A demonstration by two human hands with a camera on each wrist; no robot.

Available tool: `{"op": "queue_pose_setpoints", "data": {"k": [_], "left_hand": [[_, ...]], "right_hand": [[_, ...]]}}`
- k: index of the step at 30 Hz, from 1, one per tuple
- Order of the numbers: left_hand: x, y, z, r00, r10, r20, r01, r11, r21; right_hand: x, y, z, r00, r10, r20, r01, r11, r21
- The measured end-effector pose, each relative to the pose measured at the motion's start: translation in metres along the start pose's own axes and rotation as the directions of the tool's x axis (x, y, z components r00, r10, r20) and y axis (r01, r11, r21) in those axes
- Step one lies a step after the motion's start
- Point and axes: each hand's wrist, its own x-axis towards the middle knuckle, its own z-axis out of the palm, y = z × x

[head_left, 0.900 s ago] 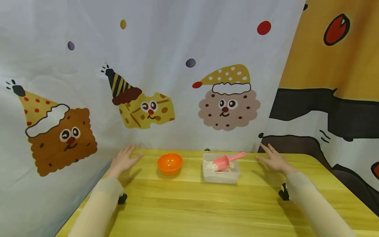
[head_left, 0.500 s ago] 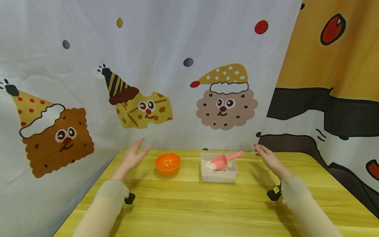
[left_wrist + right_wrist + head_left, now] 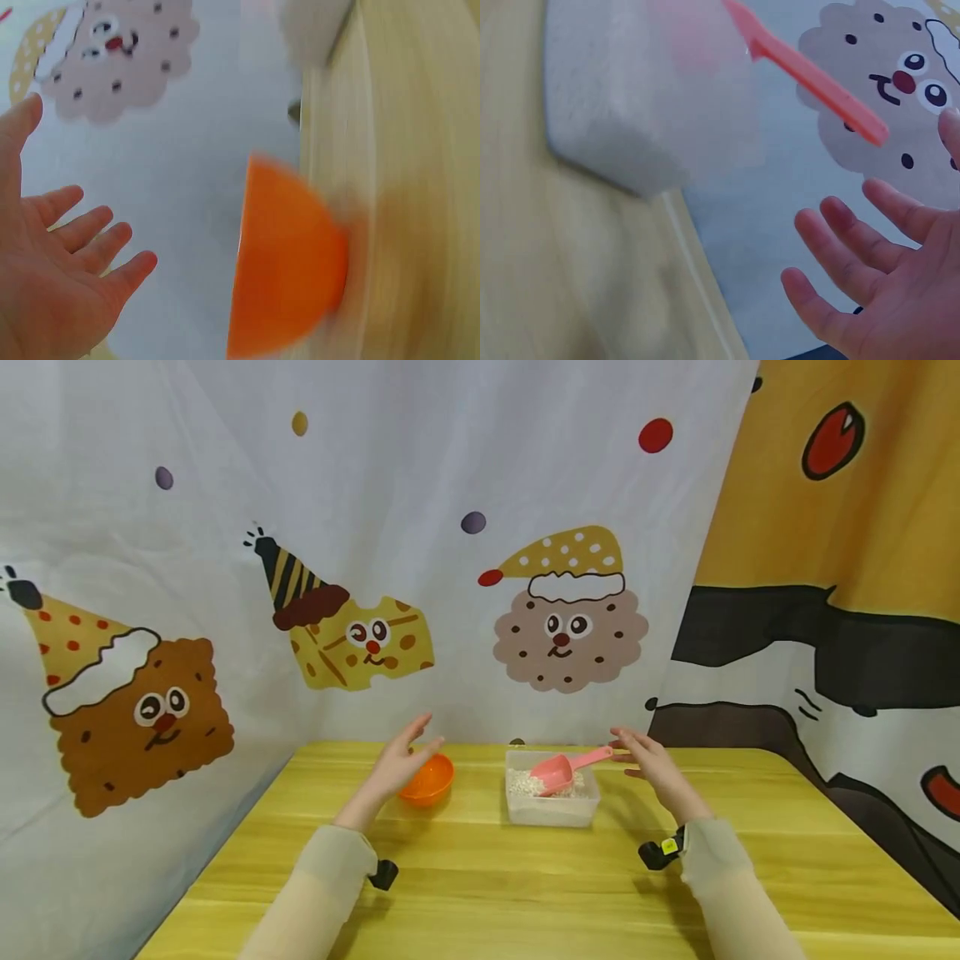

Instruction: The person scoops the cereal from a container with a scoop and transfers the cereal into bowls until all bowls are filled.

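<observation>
My left hand (image 3: 397,767) hovers at the left side of the orange bowl (image 3: 433,781), overlapping part of it in the head view. In the left wrist view its fingers (image 3: 94,232) are spread and apart from the bowl's rim. A pink scoop (image 3: 557,774) lies in a clear plastic container (image 3: 551,814) of pale flakes or grains, its handle angled up to the right. My right hand (image 3: 651,766) is just right of that handle, fingers extended. The right wrist view shows a gap between the fingers (image 3: 840,247) and the scoop's handle (image 3: 825,86).
Bowl and container stand near the far edge of a light wooden table (image 3: 480,893). Behind it hangs a cloth (image 3: 465,693) printed with cartoon biscuits and cheese. A black wrist camera (image 3: 384,874) hangs at the left cuff, another black device (image 3: 660,855) at the right.
Both hands have moved inward from the table's sides, the left to the bowl and the right toward the scoop's handle. The bowl, container and scoop stay in place.
</observation>
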Motion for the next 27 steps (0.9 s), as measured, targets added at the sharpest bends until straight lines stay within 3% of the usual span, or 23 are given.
{"op": "queue_pose_setpoints", "data": {"k": [6,10,13,17,21,27], "left_hand": [[0.003,0.016,0.045,0.995,0.065,0.082,-0.056,0.992,-0.111],[0.007,0.017,0.071,0.99,0.045,0.132,-0.021,0.984,-0.175],[0.011,0.013,0.087,0.991,0.004,0.131,0.03,0.966,-0.255],[0.017,0.004,0.102,0.994,-0.031,0.103,0.068,0.925,-0.374],[0.02,-0.002,0.112,0.99,-0.065,0.128,0.115,0.89,-0.442],[0.021,-0.007,0.126,0.978,-0.048,0.203,0.133,0.893,-0.431]], "right_hand": [[0.002,0.0,0.008,0.999,0.027,-0.022,-0.026,0.999,0.034],[0.003,-0.003,0.013,0.998,0.062,-0.026,-0.061,0.997,0.036],[0.003,-0.005,0.016,0.997,0.07,-0.026,-0.069,0.997,0.033],[0.003,-0.007,0.019,0.997,0.072,-0.037,-0.072,0.997,0.001],[0.003,-0.007,0.02,0.994,0.097,-0.06,-0.097,0.995,-0.009],[0.002,-0.003,0.019,0.989,0.122,-0.087,-0.122,0.992,0.002]]}}
